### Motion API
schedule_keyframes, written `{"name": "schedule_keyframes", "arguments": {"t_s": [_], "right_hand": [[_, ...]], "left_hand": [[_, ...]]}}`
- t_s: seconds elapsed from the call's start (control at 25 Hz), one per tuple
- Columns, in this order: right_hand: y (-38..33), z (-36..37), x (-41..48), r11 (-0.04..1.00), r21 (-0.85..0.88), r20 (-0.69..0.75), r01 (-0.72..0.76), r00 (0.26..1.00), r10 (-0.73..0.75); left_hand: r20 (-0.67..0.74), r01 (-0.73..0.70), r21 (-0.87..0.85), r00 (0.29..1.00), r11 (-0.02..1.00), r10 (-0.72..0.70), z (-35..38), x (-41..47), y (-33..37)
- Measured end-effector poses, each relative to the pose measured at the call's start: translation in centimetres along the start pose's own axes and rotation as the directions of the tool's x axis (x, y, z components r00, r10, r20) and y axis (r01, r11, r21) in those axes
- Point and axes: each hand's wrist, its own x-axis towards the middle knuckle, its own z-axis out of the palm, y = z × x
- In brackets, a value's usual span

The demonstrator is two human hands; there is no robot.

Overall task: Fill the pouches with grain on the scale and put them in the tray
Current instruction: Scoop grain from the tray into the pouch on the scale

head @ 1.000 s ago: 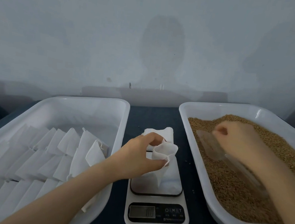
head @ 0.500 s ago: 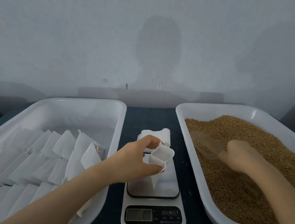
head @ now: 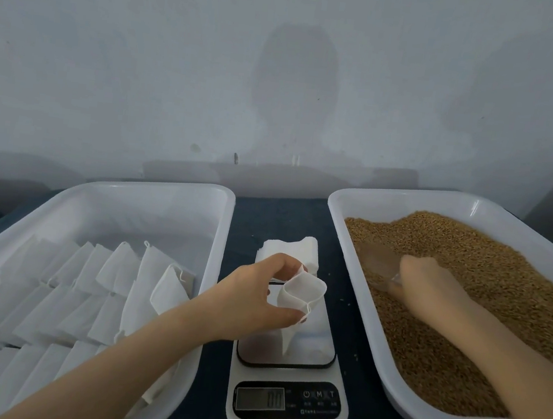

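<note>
My left hand (head: 254,300) pinches a white pouch (head: 299,301) with its mouth held open, standing on the platform of a white digital scale (head: 284,399). My right hand (head: 432,285) grips the handle of a clear plastic scoop (head: 378,260), whose bowl is pushed into the brown grain (head: 485,302) in the right white tray (head: 403,203). The left white tray (head: 166,196) holds several filled white pouches (head: 87,284) in rows. A stack of flat pouches (head: 294,249) lies behind the scale.
The trays and the scale sit on a dark tabletop (head: 281,216) against a pale wall. A few loose grains lie on the table between the scale and the grain tray.
My right hand has drawn the scoop lower and pushed its bowl down into the grain. My left hand keeps the open pouch on the scale, almost unmoved.
</note>
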Motion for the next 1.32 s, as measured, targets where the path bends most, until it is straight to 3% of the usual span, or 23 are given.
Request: {"name": "schedule_keyframes", "arguments": {"t_s": [0.2, 0.44, 0.68, 0.8, 1.08, 1.32], "right_hand": [[1.6, -0.3, -0.1, 0.981, 0.194, -0.102, 0.024, 0.995, -0.004], [2.8, -1.1, -1.0, 0.927, 0.373, -0.042, 0.028, 0.999, -0.014], [5.1, -3.0, -2.5, 0.951, 0.291, -0.217, 0.106, 0.975, -0.042], [6.3, -4.7, -4.7, 0.901, 0.353, -0.322, 0.252, 0.937, -0.136], [4.5, -7.4, -8.3, 0.834, 0.367, -0.27, 0.412, 0.905, -0.328], [2.3, -8.1, -8.1, 0.84, 0.23, -0.306, 0.492, 0.856, -0.417]], "left_hand": [[-0.001, 0.001, 0.0, 1.0, 1.0, -0.001, 0.0, 0.1, -0.2], [0.001, 0.005, -0.025, 1.0, 1.0, -0.005, -0.1, 0.3, -0.1], [-0.01, 0.019, -0.058, 1.0, 0.998, -0.019, -0.1, 0.5, -0.4], [-0.051, 0.031, -0.056, 0.998, 0.998, -0.034, 0.0, 0.7, -0.7], [-0.065, 0.034, -0.065, 0.997, 0.997, -0.039, -0.1, 0.8, -0.7], [-0.065, 0.011, -0.122, 0.998, 0.992, -0.019, -0.1, 0.6, -0.4]]}}
